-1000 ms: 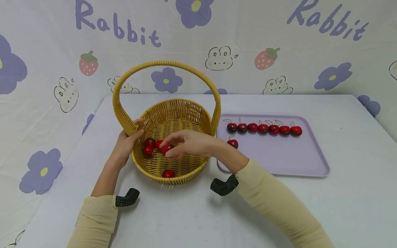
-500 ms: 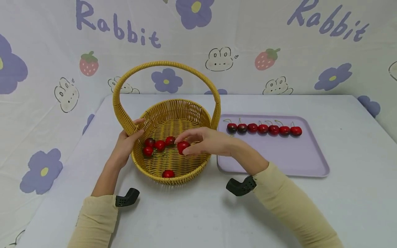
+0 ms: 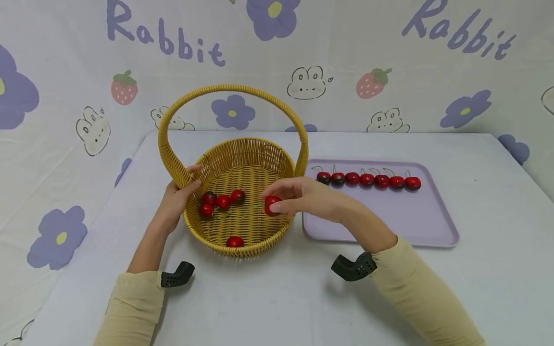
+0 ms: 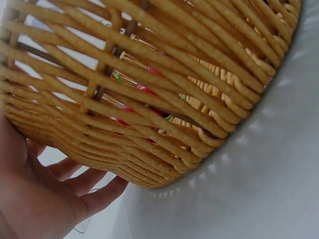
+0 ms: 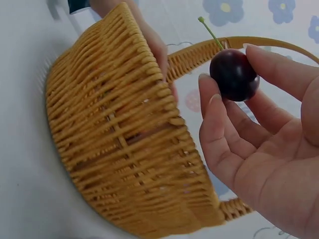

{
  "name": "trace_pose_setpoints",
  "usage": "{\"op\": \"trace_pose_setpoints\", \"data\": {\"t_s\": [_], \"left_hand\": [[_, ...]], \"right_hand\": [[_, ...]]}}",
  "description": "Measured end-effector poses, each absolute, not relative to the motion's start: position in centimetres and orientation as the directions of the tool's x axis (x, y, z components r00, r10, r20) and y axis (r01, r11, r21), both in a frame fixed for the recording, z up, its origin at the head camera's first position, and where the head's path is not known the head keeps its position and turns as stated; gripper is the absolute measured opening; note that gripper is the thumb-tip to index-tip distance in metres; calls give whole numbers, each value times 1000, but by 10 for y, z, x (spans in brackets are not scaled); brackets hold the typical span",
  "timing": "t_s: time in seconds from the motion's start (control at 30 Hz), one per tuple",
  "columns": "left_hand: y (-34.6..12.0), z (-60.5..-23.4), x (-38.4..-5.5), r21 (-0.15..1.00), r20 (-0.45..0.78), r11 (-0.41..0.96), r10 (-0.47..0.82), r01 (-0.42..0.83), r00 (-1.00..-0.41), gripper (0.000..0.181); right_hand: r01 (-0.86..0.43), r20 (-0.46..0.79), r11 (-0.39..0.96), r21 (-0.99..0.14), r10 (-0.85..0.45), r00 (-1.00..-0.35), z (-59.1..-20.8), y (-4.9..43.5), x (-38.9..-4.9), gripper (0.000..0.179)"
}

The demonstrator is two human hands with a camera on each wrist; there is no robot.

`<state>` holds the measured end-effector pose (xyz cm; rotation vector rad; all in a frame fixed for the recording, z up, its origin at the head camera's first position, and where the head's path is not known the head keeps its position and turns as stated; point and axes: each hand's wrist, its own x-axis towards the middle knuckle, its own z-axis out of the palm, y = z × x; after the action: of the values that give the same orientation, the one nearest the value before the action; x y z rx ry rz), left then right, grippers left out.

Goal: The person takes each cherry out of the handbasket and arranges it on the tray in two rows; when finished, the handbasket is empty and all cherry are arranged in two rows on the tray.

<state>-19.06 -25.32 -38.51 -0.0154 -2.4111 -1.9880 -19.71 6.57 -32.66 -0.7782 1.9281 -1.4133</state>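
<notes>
My right hand [image 3: 318,198] pinches a dark red cherry [image 5: 234,74] between thumb and fingertips, over the right side of the yellow wicker basket [image 3: 246,149]. A green stem sticks up from the cherry in the right wrist view. My left hand [image 3: 172,204] holds the basket's left rim at the foot of the handle, thumb on the inner side and fingers around the outside [image 4: 60,194]. Inside the basket, several cherries [image 3: 223,202] lie grouped on the left, and a single cherry [image 3: 235,241] rests by the front wall.
A lilac tray [image 3: 415,216] stands to the right of the basket, with several cherries [image 3: 367,180] in one row along its far side. My right hand and forearm cover its near left part. The basket's tall handle [image 3: 233,89] arches over it. A printed cloth hangs behind.
My right hand has lifted a cherry from the group in the basket and carried it rightward towards the basket's right rim. The left hand has stayed on the basket.
</notes>
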Motion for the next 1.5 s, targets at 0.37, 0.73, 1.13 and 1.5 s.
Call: {"op": "trace_pose_setpoints", "data": {"t_s": [0.37,0.73,1.13,1.5], "left_hand": [[-255,-386,-190,982,22,187,-3,21,-1000,45],[-253,-385,-192,978,27,205,3,27,-1000,45],[-252,-387,-194,978,27,207,5,27,-1000,45],[-255,-389,-192,981,26,194,-3,25,-1000,45]], "right_hand": [[-104,-138,283,-954,-717,-683,-324,96,-187,39],[-137,-111,307,-942,-669,-735,-327,125,-182,36],[-66,-130,329,-942,-539,-832,-333,153,-179,40],[14,-188,361,-932,-454,-871,-340,170,-190,45]]}}
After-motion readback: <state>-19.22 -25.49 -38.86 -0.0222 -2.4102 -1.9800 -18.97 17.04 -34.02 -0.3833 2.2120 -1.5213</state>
